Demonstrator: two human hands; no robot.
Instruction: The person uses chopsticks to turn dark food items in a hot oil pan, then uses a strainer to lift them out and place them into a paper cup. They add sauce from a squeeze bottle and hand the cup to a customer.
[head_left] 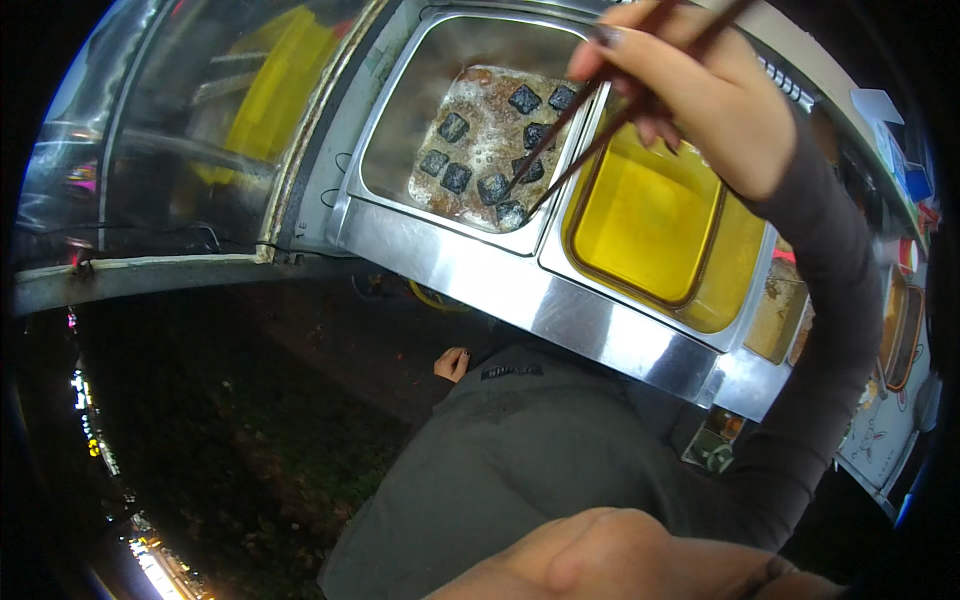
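My right hand (715, 95) grips a pair of long dark brown chopsticks (585, 158) above the fryer. Their tips reach down into the left steel basin (450, 224), at the black square piece of food (511, 213) closest to me. Whether the tips pinch it, I cannot tell. Several similar black squares (455, 178) sit in pale, bubbling oil, apart or nearly touching. Low at my left side, well away from the fryer, my left hand (452, 364) has its fingers curled in, with nothing visible in them.
The right basin (562, 262) holds clear yellow oil. A steel ledge (500, 290) runs along the fryer's near side. Food containers (778, 315) stand to the right, beyond my forearm. Clear plastic sheeting (190, 130) hangs at left, and dark ground (250, 400) lies below.
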